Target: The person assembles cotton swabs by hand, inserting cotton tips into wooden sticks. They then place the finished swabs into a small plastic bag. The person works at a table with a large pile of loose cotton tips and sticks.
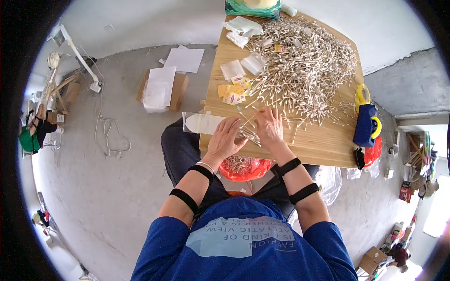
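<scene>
Cotton swabs (302,68) lie in a big loose heap on the wooden table (323,145). My left hand (225,139) is at the near edge of the table, fingers and thumb curved around the left ends of a small bunch of cotton swabs (251,136). Facing it, my right hand (269,127) has its fingers bent down and closed on swabs at the other side of the bunch; its fingertips are partly hidden. A flat clear plastic bag (202,123) lies at the table's left edge, touching the left hand's side. Stray swabs lie beyond both hands.
Yellow printed cards (232,93) and clear plastic bags (233,70) lie left of the heap. A blue tape dispenser (364,125) with yellow rolls stands at the right edge. Below the table, a red bag (246,169) holds more swabs. A carton (179,92) sits on the floor.
</scene>
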A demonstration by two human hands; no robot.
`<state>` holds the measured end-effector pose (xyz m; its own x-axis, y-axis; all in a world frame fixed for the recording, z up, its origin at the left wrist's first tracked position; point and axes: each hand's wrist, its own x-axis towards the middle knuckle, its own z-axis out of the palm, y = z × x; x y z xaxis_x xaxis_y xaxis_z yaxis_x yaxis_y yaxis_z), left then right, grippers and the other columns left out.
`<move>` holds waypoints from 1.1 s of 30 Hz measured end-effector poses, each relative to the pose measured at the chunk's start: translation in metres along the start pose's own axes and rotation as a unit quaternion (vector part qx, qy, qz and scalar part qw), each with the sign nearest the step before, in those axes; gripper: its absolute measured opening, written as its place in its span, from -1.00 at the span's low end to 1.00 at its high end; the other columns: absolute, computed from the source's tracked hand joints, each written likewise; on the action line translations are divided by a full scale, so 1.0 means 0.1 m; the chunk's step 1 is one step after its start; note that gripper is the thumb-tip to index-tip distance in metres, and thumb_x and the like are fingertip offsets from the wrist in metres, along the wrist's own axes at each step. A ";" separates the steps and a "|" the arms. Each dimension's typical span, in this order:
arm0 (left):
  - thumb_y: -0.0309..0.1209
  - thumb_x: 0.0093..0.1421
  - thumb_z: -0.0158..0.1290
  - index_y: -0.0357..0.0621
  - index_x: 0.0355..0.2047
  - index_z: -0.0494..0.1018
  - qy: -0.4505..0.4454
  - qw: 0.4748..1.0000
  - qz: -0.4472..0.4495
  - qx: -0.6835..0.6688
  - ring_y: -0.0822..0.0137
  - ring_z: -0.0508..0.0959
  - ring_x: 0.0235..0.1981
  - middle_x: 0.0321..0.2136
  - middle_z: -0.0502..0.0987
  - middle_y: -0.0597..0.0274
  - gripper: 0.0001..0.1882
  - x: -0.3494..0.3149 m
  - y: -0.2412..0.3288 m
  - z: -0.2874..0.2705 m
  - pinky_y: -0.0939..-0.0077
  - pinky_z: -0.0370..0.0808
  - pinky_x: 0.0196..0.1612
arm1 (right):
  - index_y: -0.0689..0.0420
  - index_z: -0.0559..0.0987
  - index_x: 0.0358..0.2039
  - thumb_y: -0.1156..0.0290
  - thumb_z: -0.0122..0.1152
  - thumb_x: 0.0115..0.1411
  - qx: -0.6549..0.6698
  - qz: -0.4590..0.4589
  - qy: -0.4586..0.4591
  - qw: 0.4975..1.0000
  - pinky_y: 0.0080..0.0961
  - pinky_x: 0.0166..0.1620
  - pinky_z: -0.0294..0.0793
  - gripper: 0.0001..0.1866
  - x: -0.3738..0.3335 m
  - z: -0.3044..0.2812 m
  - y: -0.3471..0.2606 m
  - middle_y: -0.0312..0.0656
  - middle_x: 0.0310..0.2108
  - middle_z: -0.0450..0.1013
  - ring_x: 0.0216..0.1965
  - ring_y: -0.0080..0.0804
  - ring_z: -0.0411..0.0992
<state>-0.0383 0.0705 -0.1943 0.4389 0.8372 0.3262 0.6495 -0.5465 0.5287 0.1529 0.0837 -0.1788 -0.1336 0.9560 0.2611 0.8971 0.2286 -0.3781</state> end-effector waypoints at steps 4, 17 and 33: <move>-0.25 -0.05 0.31 -0.11 0.11 0.27 0.001 1.000 0.004 -0.010 0.00 0.34 0.11 0.06 0.33 0.03 -0.28 0.01 -0.01 0.02 0.17 0.32 0.18 | 0.05 0.57 -0.27 0.43 0.17 0.04 -0.030 -0.016 -0.035 0.999 -0.20 -0.04 0.32 -0.80 0.04 0.03 0.04 -0.20 -0.15 0.35 -0.06 -0.14 0.30; -0.23 -0.08 0.32 -0.22 0.24 0.06 -0.003 0.999 -0.048 -0.013 -0.04 0.27 0.17 0.13 0.26 -0.06 -0.05 -0.01 0.01 0.01 0.19 0.25 0.26 | 0.08 0.54 -0.30 0.39 0.19 0.01 -0.010 0.040 0.001 0.999 -0.16 -0.06 0.29 -0.81 -0.15 0.08 -0.13 -0.18 -0.16 0.37 -0.04 -0.09 0.27; -0.25 -0.02 0.27 -0.07 -0.10 0.47 0.007 0.997 0.075 0.014 0.20 0.39 0.12 -0.01 0.47 0.25 -0.54 -0.01 -0.06 0.06 0.20 0.28 0.25 | 0.01 0.54 -0.18 0.44 0.24 0.03 -0.020 0.086 0.066 0.994 -0.13 -0.02 0.27 -0.71 -0.09 0.07 0.10 -0.18 -0.18 0.35 -0.08 -0.07 0.28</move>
<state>-0.0390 0.0729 -0.2021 0.5244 0.7457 0.4110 0.5942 -0.6663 0.4506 0.1602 0.0787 -0.1917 0.0767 0.9476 0.3102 0.9186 0.0538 -0.3916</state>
